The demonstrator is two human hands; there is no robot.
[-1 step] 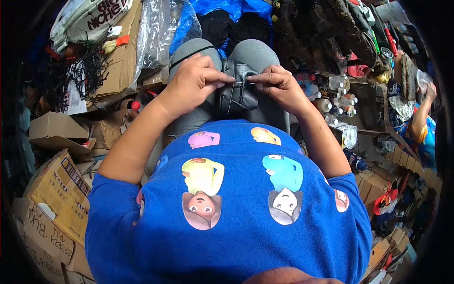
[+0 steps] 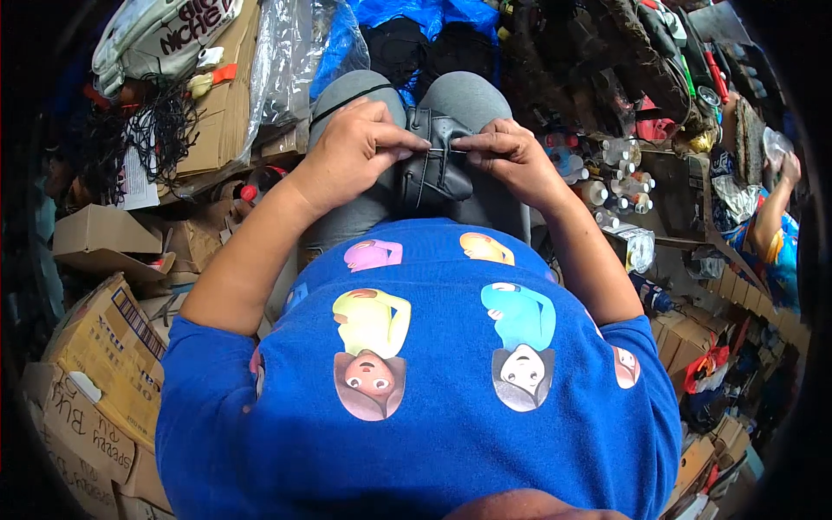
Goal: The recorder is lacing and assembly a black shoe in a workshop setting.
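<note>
A black leather shoe upper (image 2: 446,180) rests on my grey-clad lap, between my thighs. My left hand (image 2: 360,143) pinches at its left side, thumb against forefinger. From the right, my right hand (image 2: 507,154) pinches at the upper's raised strap. A thin pale strand (image 2: 439,151) runs between the two sets of fingertips across the leather; whether it is thread or a needle is too small to tell. A dark thin cord lies along the upper's left side. A black band (image 2: 351,102) crosses my left knee.
Flattened cardboard (image 2: 204,130), black laces (image 2: 160,143) and clear plastic bags (image 2: 303,52) lie to the left. Cartons (image 2: 108,347) are stacked nearer. Several bottles (image 2: 620,178) stand on the right. Black pieces (image 2: 394,43) sit beyond my knees. Another person's arm (image 2: 771,204) shows at far right.
</note>
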